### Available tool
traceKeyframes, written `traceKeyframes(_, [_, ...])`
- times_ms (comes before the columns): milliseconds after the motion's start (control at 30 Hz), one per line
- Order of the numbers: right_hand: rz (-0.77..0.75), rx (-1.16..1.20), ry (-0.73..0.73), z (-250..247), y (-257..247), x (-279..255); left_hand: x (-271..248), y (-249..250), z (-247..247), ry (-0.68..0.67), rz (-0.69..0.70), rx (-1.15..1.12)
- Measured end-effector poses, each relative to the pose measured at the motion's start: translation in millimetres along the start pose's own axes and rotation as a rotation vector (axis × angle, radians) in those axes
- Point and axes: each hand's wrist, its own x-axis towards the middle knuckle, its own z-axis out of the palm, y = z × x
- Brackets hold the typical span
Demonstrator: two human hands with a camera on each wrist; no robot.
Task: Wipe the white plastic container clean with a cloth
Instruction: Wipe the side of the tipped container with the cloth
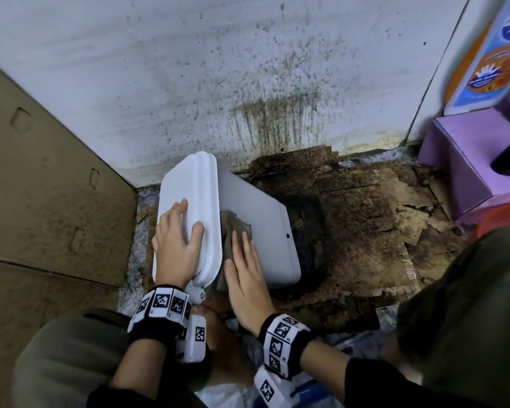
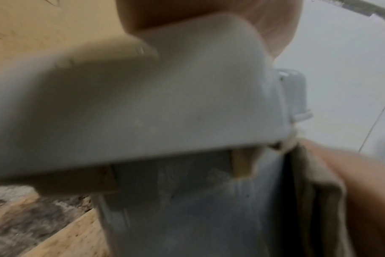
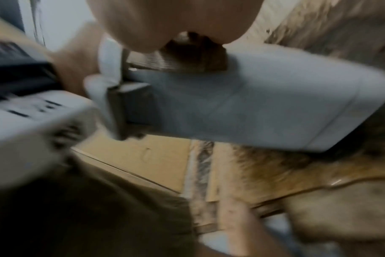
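The white plastic container [image 1: 265, 228] lies tilted on the floor, its lid [image 1: 189, 184] turned toward the left. My left hand [image 1: 186, 225] rests on the lid with fingers spread and the thumb near the lid's right rim, steadying it. My right hand [image 1: 235, 249] lies flat on the container's side, pressing a grey-brown cloth [image 1: 236, 220] against it. The blurred left wrist view shows the container [image 2: 143, 104] close up and the cloth [image 2: 314, 182] hanging at its right. In the right wrist view the cloth [image 3: 193, 57] is bunched under my palm on the container [image 3: 264, 107].
A brown cardboard box [image 1: 42, 187] stands at the left. The white wall [image 1: 248, 69] behind is spattered with brown stains. Dirty, torn cardboard [image 1: 365, 219] covers the floor to the right. A purple box [image 1: 460, 163] sits at the far right. My knees frame the bottom.
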Motion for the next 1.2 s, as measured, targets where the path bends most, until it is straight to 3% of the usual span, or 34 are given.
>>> traceKeyframes(167, [-0.088,-0.152,-0.095,-22,37,3,-1,1,1,0.005,-0.003,-0.011])
traceKeyframes(267, [0.046,-0.158,-0.084,-31,73,3,-2,1,1,0.009,-0.012,-0.019])
traceKeyframes(333, [0.232,-0.118,-0.073,-35,97,4,-3,2,1,0.009,-0.012,-0.020])
traceKeyframes(433, [0.241,-0.184,-0.077,-38,124,8,-3,4,2,0.008,-0.010,-0.017])
traceKeyframes(533, [0.372,-0.210,-0.125,-38,118,12,-2,6,3,0.000,-0.009,-0.013])
traceKeyframes(700, [0.563,0.017,-0.104,-34,74,26,0,3,3,0.010,-0.008,-0.012])
traceKeyframes(900, [0.307,0.113,0.013,-14,5,18,0,5,3,0.008,-0.011,-0.004])
traceKeyframes(1033, [0.115,0.060,0.033,-3,-4,14,-1,5,3,0.001,-0.011,0.009])
traceKeyframes(1200, [0.071,0.050,0.052,-3,-3,13,-1,6,4,-0.004,-0.014,0.013])
